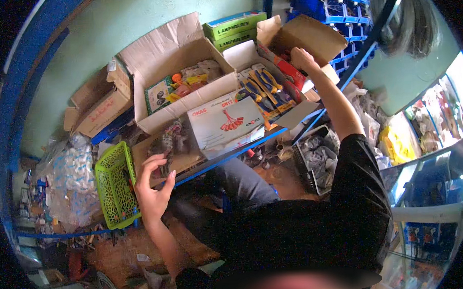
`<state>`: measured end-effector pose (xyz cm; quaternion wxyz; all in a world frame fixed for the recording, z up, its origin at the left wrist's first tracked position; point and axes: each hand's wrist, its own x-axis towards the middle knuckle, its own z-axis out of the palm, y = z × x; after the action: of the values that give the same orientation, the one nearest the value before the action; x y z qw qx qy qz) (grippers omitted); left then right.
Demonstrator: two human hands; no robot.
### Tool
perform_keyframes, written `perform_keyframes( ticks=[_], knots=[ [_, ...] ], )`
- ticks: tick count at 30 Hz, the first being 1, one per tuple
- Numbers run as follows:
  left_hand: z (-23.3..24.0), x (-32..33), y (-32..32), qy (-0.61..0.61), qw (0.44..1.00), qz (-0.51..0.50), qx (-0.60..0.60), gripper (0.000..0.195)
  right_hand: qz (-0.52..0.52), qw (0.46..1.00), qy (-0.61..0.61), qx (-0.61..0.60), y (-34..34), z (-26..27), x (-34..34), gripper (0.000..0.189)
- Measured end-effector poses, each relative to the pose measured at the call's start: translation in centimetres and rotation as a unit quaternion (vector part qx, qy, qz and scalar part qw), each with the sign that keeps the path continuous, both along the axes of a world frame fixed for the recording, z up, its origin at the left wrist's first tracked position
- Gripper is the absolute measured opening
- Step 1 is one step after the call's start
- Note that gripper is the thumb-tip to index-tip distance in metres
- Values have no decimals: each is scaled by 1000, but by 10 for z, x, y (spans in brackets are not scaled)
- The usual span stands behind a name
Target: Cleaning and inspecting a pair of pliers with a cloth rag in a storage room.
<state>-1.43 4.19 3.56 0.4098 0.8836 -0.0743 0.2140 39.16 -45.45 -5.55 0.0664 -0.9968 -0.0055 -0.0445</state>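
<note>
My left hand [153, 188] is at the left end of the shelf, thumb and fingers apart, with nothing visible between them. Just beyond it, a clear plastic bag with dark, multicoloured contents [173, 137] lies on brown cardboard [191, 156]. To its left stands a green perforated plastic basket [115, 188]. My right hand [302, 59] reaches into an open cardboard box [314, 36] at the back right, beside a red box [292, 74]. Its fingertips are hidden, so any grip is unclear. Left of it, carded pliers with blue and yellow handles [262, 87] fill an open carton.
A white printed box [226, 123] lies at the shelf's blue front edge [232, 156]. Behind it is a large open carton [185, 102] holding packaged goods. Green lampholder boxes [236, 28] stand against the wall. Blue bins [346, 13] and a slanting blue post [361, 55] are at right.
</note>
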Motion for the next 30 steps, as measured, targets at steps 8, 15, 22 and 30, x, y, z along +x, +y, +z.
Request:
perform_keyframes(
  ticks=[8,15,22,30],
  knots=[
    [-2,-8,103,19,975,210,72,23,35,998,-45,19,14,62,-68,53],
    [-82,12,227,272,885,269,265,65,201,915,-284,206,51,65,-133,33],
    [-113,38,225,322,895,210,228,62,221,917,-115,312,134,73,-233,22],
    [-107,40,233,310,895,254,196,55,204,870,-70,445,160,58,-284,21]
  ],
)
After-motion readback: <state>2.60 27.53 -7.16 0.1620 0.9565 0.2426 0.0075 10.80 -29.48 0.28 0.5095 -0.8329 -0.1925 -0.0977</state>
